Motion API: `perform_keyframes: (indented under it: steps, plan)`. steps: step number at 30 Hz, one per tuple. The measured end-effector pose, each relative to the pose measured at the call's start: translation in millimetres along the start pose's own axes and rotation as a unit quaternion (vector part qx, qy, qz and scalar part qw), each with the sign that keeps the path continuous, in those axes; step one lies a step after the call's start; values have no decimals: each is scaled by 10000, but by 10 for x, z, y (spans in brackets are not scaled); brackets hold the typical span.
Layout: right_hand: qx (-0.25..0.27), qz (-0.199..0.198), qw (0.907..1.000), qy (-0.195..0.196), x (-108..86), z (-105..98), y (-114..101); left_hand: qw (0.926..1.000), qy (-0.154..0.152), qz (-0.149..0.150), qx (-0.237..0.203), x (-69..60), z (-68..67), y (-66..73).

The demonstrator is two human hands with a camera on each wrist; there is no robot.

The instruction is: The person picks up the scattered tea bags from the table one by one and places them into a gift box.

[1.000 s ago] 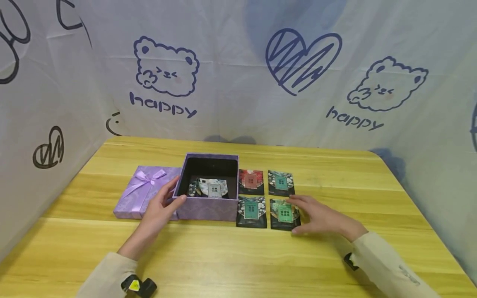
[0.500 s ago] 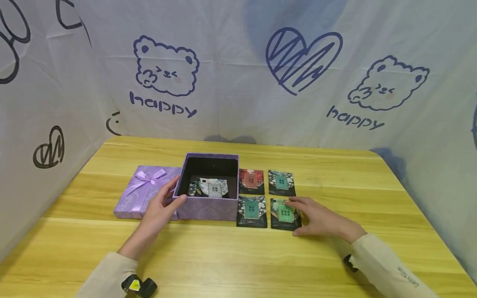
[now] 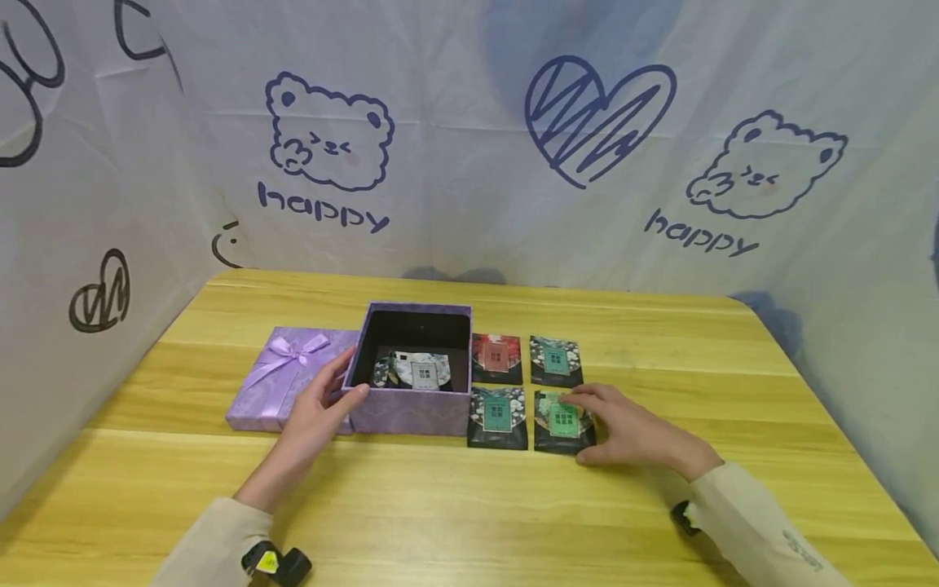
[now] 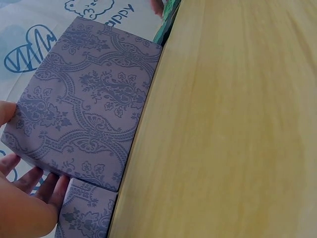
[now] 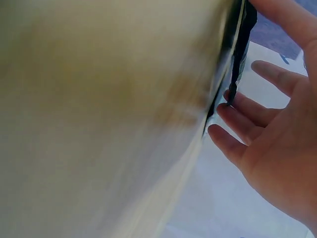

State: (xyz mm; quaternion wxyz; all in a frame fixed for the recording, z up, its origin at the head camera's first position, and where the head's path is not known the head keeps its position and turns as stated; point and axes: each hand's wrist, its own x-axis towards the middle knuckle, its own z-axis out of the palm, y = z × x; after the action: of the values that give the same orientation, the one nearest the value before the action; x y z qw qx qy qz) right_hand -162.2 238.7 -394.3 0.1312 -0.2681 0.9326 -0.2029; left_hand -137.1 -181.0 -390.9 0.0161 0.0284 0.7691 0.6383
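Right of one purple box [image 3: 411, 412] lie four packets [image 3: 497, 417]; both with relaxed fingers, the right hand [image 3: 637, 434] touches one light-green packet [image 3: 557, 422], the left hand [image 3: 317, 412] the box.

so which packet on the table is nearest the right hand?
The green-labelled packet, front right of the four. The right hand overlaps its edge; the red one and both teal ones lie farther off.
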Motion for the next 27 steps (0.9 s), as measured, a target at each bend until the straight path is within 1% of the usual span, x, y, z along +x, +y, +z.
perform_keyframes:
  steps: [5,10,15,27]
  plan:
    - [90,103,9998,123,-3,-26,-9,10000,-12,-16,-32,-2,5,2]
    - [104,150,9993,336,10,-63,-3,10000,-13,-28,-59,-1,1,0]
    - [197,50,9986,492,19,-93,-15,10000,-5,-5,-74,0,0,-12]
    - [284,-145,9972,670,108,-145,-118,10000,4,26,-47,-4,-3,-21]
